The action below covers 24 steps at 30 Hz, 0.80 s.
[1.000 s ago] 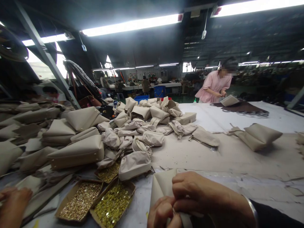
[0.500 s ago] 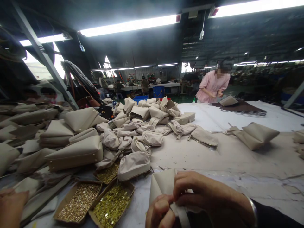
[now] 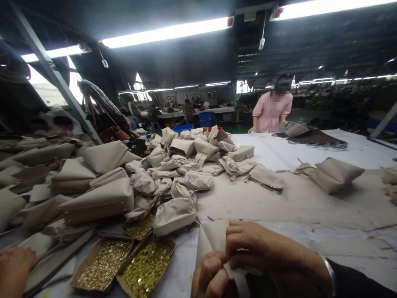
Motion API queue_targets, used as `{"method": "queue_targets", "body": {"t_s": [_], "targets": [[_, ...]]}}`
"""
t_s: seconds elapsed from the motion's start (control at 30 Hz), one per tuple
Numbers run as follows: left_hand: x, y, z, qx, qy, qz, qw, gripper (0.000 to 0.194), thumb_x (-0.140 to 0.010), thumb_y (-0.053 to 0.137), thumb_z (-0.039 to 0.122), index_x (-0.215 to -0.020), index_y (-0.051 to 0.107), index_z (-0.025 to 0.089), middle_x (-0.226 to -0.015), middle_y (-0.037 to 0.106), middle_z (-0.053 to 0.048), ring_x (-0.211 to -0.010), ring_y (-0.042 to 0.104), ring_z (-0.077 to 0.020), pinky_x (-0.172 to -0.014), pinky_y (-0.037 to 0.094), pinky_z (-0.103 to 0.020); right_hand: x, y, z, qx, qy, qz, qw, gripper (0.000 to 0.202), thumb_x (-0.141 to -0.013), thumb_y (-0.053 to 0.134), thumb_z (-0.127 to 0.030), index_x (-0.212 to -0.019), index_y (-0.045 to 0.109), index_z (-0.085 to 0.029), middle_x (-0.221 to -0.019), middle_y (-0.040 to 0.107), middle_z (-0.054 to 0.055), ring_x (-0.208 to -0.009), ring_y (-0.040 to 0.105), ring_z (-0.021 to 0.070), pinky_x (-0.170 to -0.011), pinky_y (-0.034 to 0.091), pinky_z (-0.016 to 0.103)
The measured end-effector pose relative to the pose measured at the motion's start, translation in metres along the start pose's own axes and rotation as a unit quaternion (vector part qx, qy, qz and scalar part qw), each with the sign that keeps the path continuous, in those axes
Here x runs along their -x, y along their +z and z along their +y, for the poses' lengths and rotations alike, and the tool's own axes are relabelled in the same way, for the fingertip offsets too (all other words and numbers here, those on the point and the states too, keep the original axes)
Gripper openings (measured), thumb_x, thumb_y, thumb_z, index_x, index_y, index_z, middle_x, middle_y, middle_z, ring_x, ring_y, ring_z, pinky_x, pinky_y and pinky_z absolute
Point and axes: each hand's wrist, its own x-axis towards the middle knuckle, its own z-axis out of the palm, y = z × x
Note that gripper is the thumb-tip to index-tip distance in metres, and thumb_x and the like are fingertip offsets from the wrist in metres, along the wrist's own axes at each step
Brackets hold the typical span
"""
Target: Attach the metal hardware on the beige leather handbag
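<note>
At the bottom middle, a cream bag point(image 3: 212, 237) stands on the table with its near part cut off by the frame. My left hand point(image 3: 210, 274) is closed, its curled fingers gripping the bag's near edge. Close against it, my right hand point(image 3: 252, 245) pinches the same edge, thumb and fingers together. A pale strap point(image 3: 240, 282) hangs below my fingers. Whether a small part is between the fingertips is hidden. A silver bangle point(image 3: 328, 271) circles my right wrist.
Left of the bag, cardboard trays hold gold studs point(image 3: 145, 269) and copper-coloured studs point(image 3: 104, 263). Beyond are piled cream bags point(image 3: 99, 198) and fabric pouches point(image 3: 175, 217). Another person's hand point(image 3: 15, 267) is at far left. A co-worker in pink point(image 3: 272, 109) stands across the table.
My hands stay on the bag's edge with only a slight shift. The co-worker in pink has straightened somewhat and lowered one hand to a green-tipped item on the table.
</note>
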Motion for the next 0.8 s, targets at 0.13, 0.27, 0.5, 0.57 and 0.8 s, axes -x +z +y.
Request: {"method": "queue_targets", "body": {"t_s": [0.13,0.27,0.5,0.57,0.8], "targets": [[0.002,-0.001,-0.003,-0.011,0.000,-0.022,1.000,0.011,-0.100,0.051,0.012,-0.101,0.057,0.021,-0.101,0.072,-0.007,-0.093,0.072,-0.0167,-0.079,0.064,-0.029,-0.006,0.003,-0.001,0.169,-0.026,-0.007,0.985,0.030,-0.108,0.055,-0.041,-0.086,0.062,-0.020,-0.082,0.065,0.002,-0.074,0.051,0.0182,-0.070,0.042,0.032],[0.001,-0.002,-0.006,0.021,0.005,-0.033,0.999,0.011,-0.099,0.051,0.012,-0.105,0.057,0.019,-0.102,0.071,-0.008,-0.094,0.072,-0.0165,-0.080,0.064,-0.028,-0.011,0.008,0.001,0.216,-0.042,-0.006,0.975,0.039,-0.109,0.052,-0.043,-0.079,0.062,-0.021,-0.074,0.062,-0.001,-0.067,0.046,0.0167,-0.067,0.041,0.033],[-0.001,-0.011,-0.020,0.047,0.079,-0.106,0.990,0.022,-0.094,0.057,0.011,-0.115,0.056,0.016,-0.104,0.073,-0.010,-0.099,0.074,-0.0194,-0.083,0.066,-0.030,-0.013,0.015,0.011,0.207,-0.012,-0.018,0.978,0.051,-0.108,0.052,-0.049,-0.067,0.061,-0.021,-0.062,0.062,-0.001,-0.060,0.046,0.0155,-0.064,0.039,0.030],[-0.005,-0.012,-0.026,0.030,0.067,-0.112,0.991,0.027,-0.090,0.060,0.007,-0.115,0.056,0.017,-0.104,0.073,-0.008,-0.094,0.074,-0.0168,-0.079,0.066,-0.027,-0.008,0.009,0.005,0.227,0.023,0.030,0.973,0.051,-0.107,0.053,-0.053,-0.067,0.062,-0.021,-0.065,0.064,0.001,-0.062,0.048,0.0165,-0.062,0.038,0.031],[-0.013,0.000,-0.069,-0.160,-0.082,-0.161,0.970,0.036,-0.093,0.053,0.005,-0.122,0.067,0.020,-0.123,0.075,-0.010,-0.112,0.075,-0.0221,-0.092,0.066,-0.035,0.045,0.036,-0.043,-0.001,0.056,0.034,0.998,0.023,-0.109,0.052,-0.040,-0.110,0.073,-0.033,-0.101,0.076,0.001,-0.072,0.069,0.0155,-0.056,0.047,0.028]]}}
